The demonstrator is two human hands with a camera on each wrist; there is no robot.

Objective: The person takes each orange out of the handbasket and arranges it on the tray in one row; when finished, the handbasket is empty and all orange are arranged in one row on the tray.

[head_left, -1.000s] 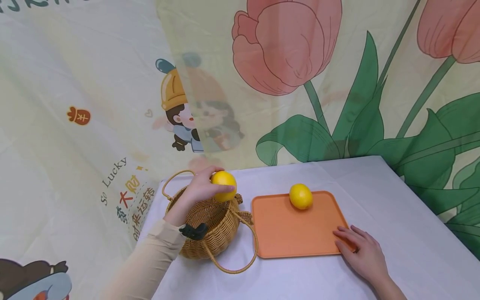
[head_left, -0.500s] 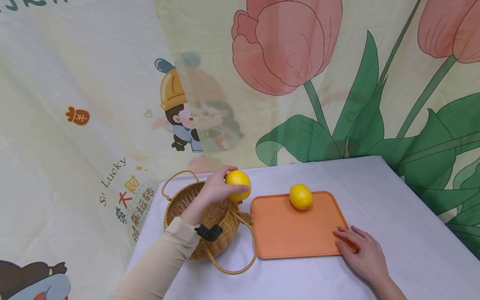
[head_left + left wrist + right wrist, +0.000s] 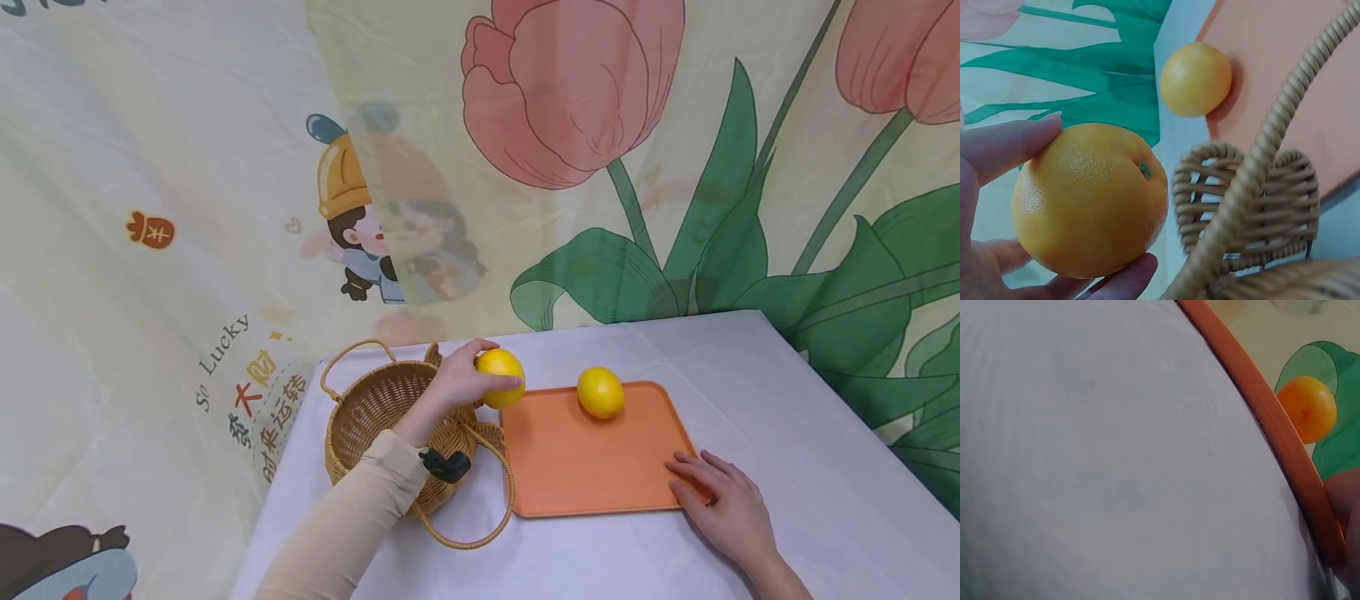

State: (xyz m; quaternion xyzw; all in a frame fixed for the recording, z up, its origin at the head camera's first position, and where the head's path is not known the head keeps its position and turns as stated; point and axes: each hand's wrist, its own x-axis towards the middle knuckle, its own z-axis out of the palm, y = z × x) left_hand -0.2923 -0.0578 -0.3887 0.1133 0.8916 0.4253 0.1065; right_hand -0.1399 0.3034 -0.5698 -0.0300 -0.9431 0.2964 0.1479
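My left hand (image 3: 459,379) holds a yellow-orange orange (image 3: 504,377) between thumb and fingers, raised over the tray's back left corner. In the left wrist view its green stem spot (image 3: 1144,169) faces the basket side. A second orange (image 3: 601,393) sits at the back of the flat orange tray (image 3: 585,467). Left of the tray stands a round wicker basket (image 3: 438,497), partly hidden by my left forearm. My right hand (image 3: 727,504) rests on the tray's front right corner, fingers lying over the rim. Only part of that hand shows in the right wrist view.
One basket handle (image 3: 467,546) hangs down towards the tray's front left; the other handle (image 3: 352,354) stands up at the back. A heart-shaped wicker piece (image 3: 1247,206) sticks out beside the tray. White cloth (image 3: 570,558) covers the table, with printed fabric behind.
My left hand has carried the orange rightward from above the basket to the tray's back left corner. The right hand, tray and second orange have stayed put.
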